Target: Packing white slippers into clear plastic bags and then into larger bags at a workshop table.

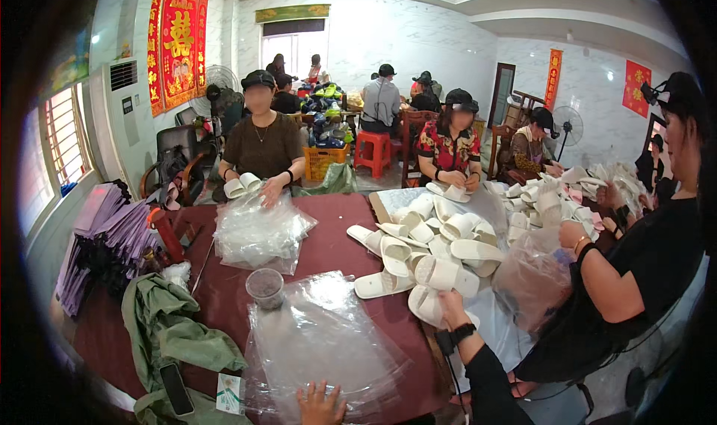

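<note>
My left hand lies with fingers spread on the near edge of a stack of clear plastic bags. At the near side of a pile of white slippers, my right hand is closed on the edge of a slipper. The slipper rests against others at the pile's front. A dark band and a cable show on my right wrist. A clear round tub with dark contents stands on the far left corner of the bags.
Green cloth, a phone and a small card lie at left, near folded purple bundles. Across the dark red table, a person handles more clear bags. A person at right holds a large plastic bag.
</note>
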{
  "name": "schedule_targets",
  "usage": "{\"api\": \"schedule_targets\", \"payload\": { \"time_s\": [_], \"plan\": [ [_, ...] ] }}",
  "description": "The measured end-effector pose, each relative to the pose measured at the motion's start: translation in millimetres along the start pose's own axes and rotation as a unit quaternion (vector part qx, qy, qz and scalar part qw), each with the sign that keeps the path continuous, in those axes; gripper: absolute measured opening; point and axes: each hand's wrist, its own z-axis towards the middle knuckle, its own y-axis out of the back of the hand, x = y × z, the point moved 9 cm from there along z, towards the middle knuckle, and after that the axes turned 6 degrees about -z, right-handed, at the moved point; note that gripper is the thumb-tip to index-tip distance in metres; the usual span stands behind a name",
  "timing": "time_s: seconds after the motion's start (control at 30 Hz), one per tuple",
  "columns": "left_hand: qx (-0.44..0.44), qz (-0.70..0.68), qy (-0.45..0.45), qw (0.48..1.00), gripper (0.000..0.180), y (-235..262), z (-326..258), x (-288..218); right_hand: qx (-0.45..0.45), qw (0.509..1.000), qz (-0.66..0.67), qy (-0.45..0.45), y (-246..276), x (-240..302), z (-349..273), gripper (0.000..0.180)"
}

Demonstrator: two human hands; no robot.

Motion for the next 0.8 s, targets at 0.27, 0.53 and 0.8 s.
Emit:
{"api": "schedule_targets", "payload": {
  "time_s": [0.27, 0.53, 0.8],
  "plan": [
    [-0.015, -0.02, -0.016, 1.0, 0.041, -2.6, 2.1, 6.0, 0.261, 0.919, 0.221, -0.195, -89.4, 44.0, -221.0, 0.042],
    [0.057, 0.024, -0.085, 0.994, 0.038, -9.0, 1.6, 1.9, 0.207, 0.89, 0.308, -0.266, -115.5, 3.6, -322.3, 0.038],
    [0.09, 0.077, -0.069, 0.991, 0.034, -10.7, -7.2, -5.1, 0.279, 0.939, -0.041, -0.199, -100.7, -63.2, -307.7, 0.04]
  ]
}}
